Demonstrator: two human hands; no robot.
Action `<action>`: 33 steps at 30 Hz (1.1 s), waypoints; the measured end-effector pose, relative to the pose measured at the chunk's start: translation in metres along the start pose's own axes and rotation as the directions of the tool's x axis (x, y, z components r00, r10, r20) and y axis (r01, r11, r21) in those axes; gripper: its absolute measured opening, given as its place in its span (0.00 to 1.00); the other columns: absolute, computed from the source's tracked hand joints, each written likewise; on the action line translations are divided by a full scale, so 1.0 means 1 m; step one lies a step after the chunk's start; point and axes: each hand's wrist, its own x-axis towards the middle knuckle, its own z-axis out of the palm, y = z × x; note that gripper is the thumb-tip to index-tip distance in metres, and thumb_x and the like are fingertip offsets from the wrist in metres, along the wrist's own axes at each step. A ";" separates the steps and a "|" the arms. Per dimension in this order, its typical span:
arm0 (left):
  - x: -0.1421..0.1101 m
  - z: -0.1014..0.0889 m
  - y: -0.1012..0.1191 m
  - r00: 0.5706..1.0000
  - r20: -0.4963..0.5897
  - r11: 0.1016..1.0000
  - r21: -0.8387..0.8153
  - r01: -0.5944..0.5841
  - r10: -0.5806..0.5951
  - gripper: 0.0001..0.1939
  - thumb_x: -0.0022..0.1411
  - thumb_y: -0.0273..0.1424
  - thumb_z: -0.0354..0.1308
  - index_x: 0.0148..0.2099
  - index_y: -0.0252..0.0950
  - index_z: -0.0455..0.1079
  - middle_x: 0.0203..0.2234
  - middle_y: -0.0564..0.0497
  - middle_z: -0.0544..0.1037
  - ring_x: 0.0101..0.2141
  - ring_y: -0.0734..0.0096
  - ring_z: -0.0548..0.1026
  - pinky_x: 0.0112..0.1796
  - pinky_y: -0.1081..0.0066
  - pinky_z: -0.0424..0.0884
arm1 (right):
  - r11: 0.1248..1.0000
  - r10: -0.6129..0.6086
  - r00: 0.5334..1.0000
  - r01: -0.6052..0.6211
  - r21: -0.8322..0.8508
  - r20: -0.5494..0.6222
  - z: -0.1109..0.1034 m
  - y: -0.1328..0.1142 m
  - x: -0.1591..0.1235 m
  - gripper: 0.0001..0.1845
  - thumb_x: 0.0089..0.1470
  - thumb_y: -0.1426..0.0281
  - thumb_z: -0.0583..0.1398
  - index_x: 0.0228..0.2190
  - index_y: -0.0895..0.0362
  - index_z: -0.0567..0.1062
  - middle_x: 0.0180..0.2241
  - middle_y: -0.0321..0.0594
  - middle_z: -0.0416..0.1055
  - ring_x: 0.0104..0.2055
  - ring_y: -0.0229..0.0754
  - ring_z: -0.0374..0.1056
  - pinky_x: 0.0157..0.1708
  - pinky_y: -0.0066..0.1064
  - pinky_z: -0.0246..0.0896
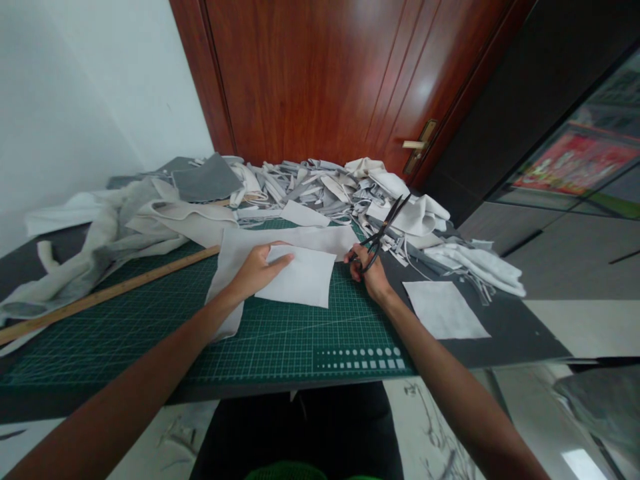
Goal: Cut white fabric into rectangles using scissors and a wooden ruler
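My left hand (263,268) pinches the left part of a white rectangular fabric piece (305,277), thumb on top. Under that piece lies a larger light grey fabric sheet (230,257), spread on the green cutting mat (285,340). In my right hand (367,267) is a pair of black scissors (383,230), fingers in the handles. The blades point up and away, toward the scrap heap, and are nearly closed; nothing shows between them. To the right of my right forearm, a separate white fabric square (445,309) lies flat on the dark table.
A heap of grey and white fabric scraps (310,183) runs along the table's back, against a wooden door (305,80). Crumpled fabric (105,233) and a long wooden ruler (115,290) lie at the left. More cloth (480,263) is at the right. Scraps litter the floor.
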 end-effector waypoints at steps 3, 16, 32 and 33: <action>-0.001 -0.005 0.007 0.999 0.031 0.999 -0.036 0.010 -0.009 0.21 0.62 0.46 0.61 0.46 0.34 0.77 0.36 0.50 0.83 0.38 0.59 0.80 0.40 0.65 0.76 | 0.999 0.045 0.996 -0.044 -0.014 0.082 -0.002 -0.002 0.000 0.31 0.50 0.39 0.64 0.25 0.56 0.75 0.13 0.29 0.59 0.14 0.31 0.48 0.15 0.28 0.39; -0.006 0.006 -0.001 0.961 0.266 0.985 -0.132 0.114 -0.075 0.26 0.56 0.52 0.67 0.47 0.36 0.80 0.39 0.47 0.85 0.38 0.57 0.81 0.37 0.65 0.77 | 0.981 0.146 0.924 -0.181 0.068 0.354 0.011 -0.012 -0.015 0.25 0.38 0.57 0.77 0.31 0.54 0.74 0.32 0.34 0.77 0.33 0.39 0.68 0.34 0.30 0.61; -0.010 0.016 0.026 0.889 0.428 0.771 -0.507 0.384 -0.162 0.43 0.64 0.66 0.46 0.65 0.38 0.69 0.56 0.36 0.79 0.57 0.44 0.77 0.52 0.49 0.77 | 0.951 0.184 0.982 -0.165 0.263 -0.047 0.018 0.007 -0.007 0.24 0.36 0.60 0.74 0.30 0.52 0.68 0.27 0.29 0.67 0.29 0.38 0.64 0.33 0.31 0.62; -0.012 0.020 0.024 0.871 0.464 0.757 -0.509 0.409 -0.159 0.41 0.63 0.64 0.51 0.64 0.39 0.69 0.56 0.36 0.79 0.56 0.43 0.78 0.51 0.49 0.77 | 0.945 0.207 0.977 -0.187 0.269 -0.050 0.016 0.007 -0.006 0.24 0.36 0.60 0.74 0.29 0.52 0.67 0.27 0.29 0.67 0.30 0.39 0.64 0.33 0.32 0.62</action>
